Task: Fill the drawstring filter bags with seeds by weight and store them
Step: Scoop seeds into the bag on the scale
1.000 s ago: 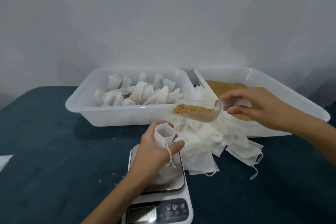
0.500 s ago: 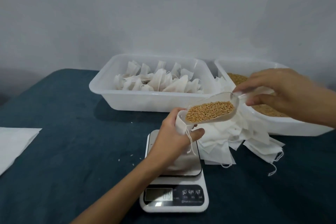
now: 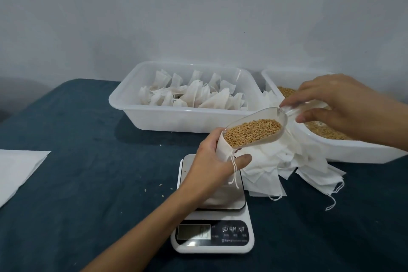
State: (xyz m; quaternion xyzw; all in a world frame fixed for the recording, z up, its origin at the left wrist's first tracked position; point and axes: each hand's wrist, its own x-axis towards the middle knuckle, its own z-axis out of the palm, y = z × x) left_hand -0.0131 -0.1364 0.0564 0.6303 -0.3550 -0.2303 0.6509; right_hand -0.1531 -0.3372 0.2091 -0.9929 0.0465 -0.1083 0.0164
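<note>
Seeds poised at the mouth of a filter bag

Pale grey wall backs a worktop (image 3: 66,183) covered in dark teal cloth. On it, near the front, stands a digital scale (image 3: 213,223) with a steel platform and a dim display whose reading cannot be made out. The left hand (image 3: 212,162) holds a white drawstring filter bag (image 3: 225,152) over the platform, fingers and thumb curled round the bag's upper part so its mouth gapes upward; the drawstring dangles below the thumb. The right hand (image 3: 337,104) pinches the handle of a clear plastic scoop (image 3: 256,132), fingers closed on it. This scoop is tilted down to the left, its lip touching the bag's open mouth, and it carries a heap of golden seeds (image 3: 254,131).

Behind the scale sits a white plastic tub (image 3: 154,115) of filled, tied bags (image 3: 194,96). To its right, a second white tub (image 3: 344,150) holds loose seeds, partly hidden by the right hand. Between the scale and that tub lies a pile of flat empty bags (image 3: 287,161), strings trailing onto the cloth. A few stray seeds (image 3: 161,185) lie left of the scale, and a white sheet (image 3: 17,170) rests at the left edge
</note>
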